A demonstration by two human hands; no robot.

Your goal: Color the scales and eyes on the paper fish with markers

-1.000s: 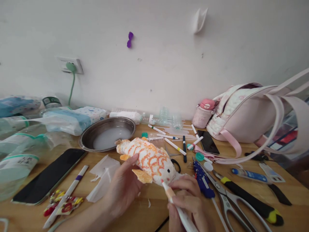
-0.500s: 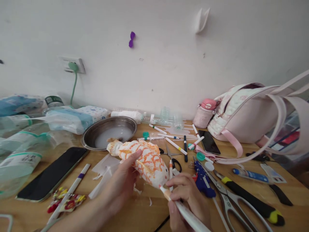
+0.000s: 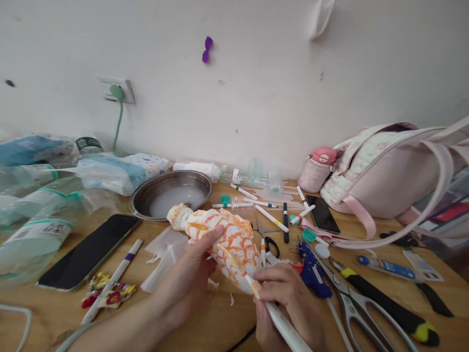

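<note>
My left hand (image 3: 190, 281) grips a white paper-covered fish figure (image 3: 223, 239) drawn over with orange scales, holding it above the wooden table (image 3: 220, 327). My right hand (image 3: 289, 308) is closed round a white marker pen (image 3: 274, 313) with an orange tip. That tip touches the fish's lower right side. The fish's tail end points left toward the metal bowl (image 3: 172, 193).
A black phone (image 3: 90, 252), a purple-banded marker (image 3: 113, 278) and paper scraps (image 3: 164, 254) lie left. Loose markers (image 3: 271, 217), small scissors (image 3: 269, 239), a blue glue gun (image 3: 311, 271), large shears (image 3: 362, 303), a second phone (image 3: 322, 212) and a pink bag (image 3: 388, 171) crowd the right.
The fish has been turned in my left hand, so its eye and fin no longer show. The pen tip has stayed against it. The camera tilted slightly.
</note>
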